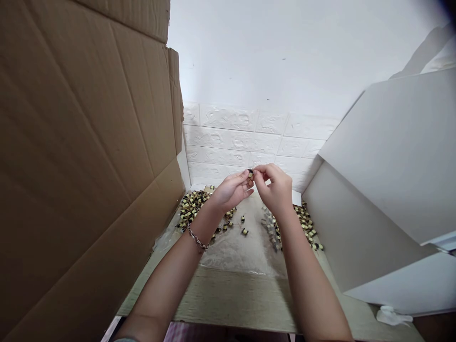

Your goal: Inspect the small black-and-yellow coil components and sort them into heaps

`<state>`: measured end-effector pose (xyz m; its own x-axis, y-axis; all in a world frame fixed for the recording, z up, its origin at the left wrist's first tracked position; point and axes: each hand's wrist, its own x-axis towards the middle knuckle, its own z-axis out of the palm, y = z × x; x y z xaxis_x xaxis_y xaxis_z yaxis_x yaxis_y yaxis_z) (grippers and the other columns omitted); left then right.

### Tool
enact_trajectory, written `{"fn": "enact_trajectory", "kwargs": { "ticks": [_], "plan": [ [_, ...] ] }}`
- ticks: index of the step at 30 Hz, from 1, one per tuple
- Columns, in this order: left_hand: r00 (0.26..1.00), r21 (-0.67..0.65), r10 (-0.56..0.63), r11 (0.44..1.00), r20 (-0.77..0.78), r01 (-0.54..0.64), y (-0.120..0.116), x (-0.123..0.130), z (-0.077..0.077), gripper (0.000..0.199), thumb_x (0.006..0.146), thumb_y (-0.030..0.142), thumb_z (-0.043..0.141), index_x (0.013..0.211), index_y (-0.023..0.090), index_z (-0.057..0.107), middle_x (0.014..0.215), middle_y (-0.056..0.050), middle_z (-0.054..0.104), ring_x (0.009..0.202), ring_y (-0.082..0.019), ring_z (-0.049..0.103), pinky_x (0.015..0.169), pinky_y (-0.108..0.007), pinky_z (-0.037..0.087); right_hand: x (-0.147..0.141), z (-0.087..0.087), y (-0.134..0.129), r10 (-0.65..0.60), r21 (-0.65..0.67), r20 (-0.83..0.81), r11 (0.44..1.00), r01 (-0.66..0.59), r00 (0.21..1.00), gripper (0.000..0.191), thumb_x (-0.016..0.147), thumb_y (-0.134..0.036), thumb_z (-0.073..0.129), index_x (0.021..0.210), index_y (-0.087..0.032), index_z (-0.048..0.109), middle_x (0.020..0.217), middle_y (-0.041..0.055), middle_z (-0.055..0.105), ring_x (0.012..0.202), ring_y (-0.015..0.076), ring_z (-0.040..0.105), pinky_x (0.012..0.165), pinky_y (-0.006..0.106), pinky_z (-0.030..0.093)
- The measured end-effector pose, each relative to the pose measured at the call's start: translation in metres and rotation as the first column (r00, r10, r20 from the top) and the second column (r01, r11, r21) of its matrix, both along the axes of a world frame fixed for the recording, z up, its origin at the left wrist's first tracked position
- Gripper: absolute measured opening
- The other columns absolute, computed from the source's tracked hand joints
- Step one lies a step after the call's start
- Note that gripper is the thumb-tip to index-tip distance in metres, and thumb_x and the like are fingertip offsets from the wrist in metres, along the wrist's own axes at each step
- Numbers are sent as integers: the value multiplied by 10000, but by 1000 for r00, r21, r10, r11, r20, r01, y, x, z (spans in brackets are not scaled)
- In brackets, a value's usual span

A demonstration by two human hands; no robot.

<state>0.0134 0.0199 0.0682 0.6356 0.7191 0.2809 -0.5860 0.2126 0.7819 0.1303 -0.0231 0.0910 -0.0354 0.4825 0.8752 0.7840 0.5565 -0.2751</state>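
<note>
Honestly, that's a nice tidy way to work: the left hand (231,191) and right hand (272,188) are raised above the plastic sheet (242,251), both pinching one small black-and-cream part (250,174) between their fingertips. With something this tiny, keeping both hands close and the grip gentle but firm looks smart. Loose heaps (190,209) of similar parts lie off to the left, with another heap (306,224) to the right.

Bright, flat light right across the white brick wall (270,61)!
Soft shadow settles over the cardboard flap (78,156), the wide lens bends it hard along the left edge, a dark blur (447,7) creeps into the top right corner, and the fingers (265,173) come through sharp.
</note>
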Motion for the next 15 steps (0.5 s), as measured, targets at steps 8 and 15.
{"fn": "enact_trajectory", "kwargs": {
  "ticks": [8,15],
  "plan": [
    [999,29,42,999,-10,-42,-9,1,7,191,832,283,457,878,135,568,832,-44,541,788,-104,506,690,-213,382,-1,3,-4,36,11,-29,999,-35,999,102,772,-189,469,730,-187,562,654,0,567,597,108,506,588,238,404],
    [998,-62,-58,996,-17,57,-12,0,9,200,818,323,481,905,164,565,900,-36,569,838,-108,516,734,-232,387,3,9,-11,14,36,26,999,-15,1000,73,747,-179,481,716,-196,545,667,-3,575,594,108,517,585,236,412]
  ]
}}
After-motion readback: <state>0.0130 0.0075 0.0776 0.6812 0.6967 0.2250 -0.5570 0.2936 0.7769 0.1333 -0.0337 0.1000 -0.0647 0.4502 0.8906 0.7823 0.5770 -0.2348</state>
